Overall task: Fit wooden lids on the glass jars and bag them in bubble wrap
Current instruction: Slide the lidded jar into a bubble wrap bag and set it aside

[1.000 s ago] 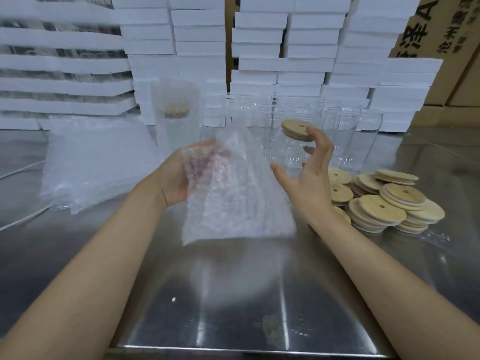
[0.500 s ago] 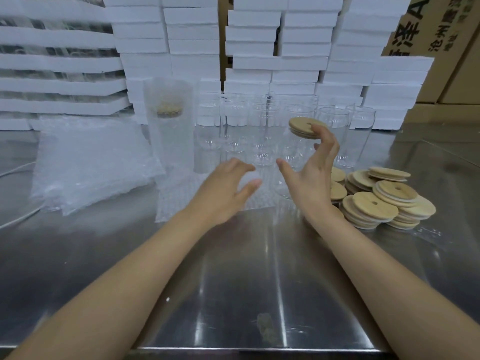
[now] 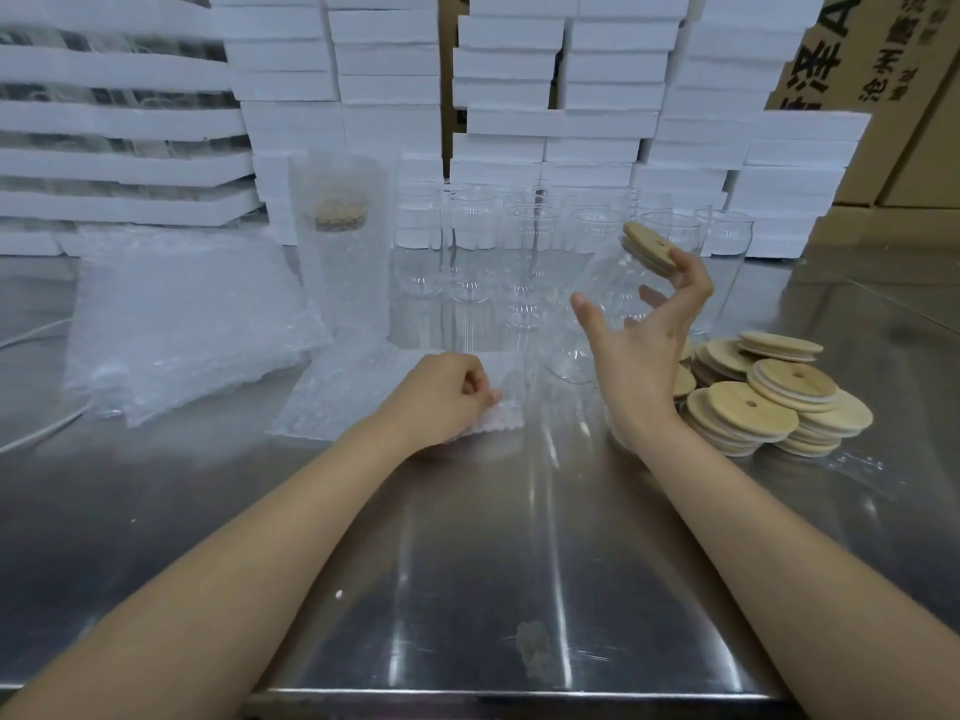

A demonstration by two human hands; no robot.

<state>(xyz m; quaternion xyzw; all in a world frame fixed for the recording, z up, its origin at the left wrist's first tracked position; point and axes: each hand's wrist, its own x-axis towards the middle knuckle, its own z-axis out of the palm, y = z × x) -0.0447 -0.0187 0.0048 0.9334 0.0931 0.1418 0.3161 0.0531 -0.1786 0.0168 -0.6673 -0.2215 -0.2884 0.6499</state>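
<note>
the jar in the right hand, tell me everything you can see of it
It is a clear glass jar, seemingly empty, tilted with its mouth up and to the right. A round, pale wooden lid sits on the mouth. The right hand holds it, thumb on the near side, one fingertip against the lid's edge. Its base is close to the flat bubble wrap bag that the left hand pinches; whether they touch cannot be told.

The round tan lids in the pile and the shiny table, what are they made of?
The pile of round tan lids looks like pale bare wood. Their faces are matte and warm tan, with no gloss. Each has a whitish ring underneath, perhaps a rubbery seal. The shiny grey table looks like brushed stainless steel, because it mirrors the lights in long streaks.
</note>
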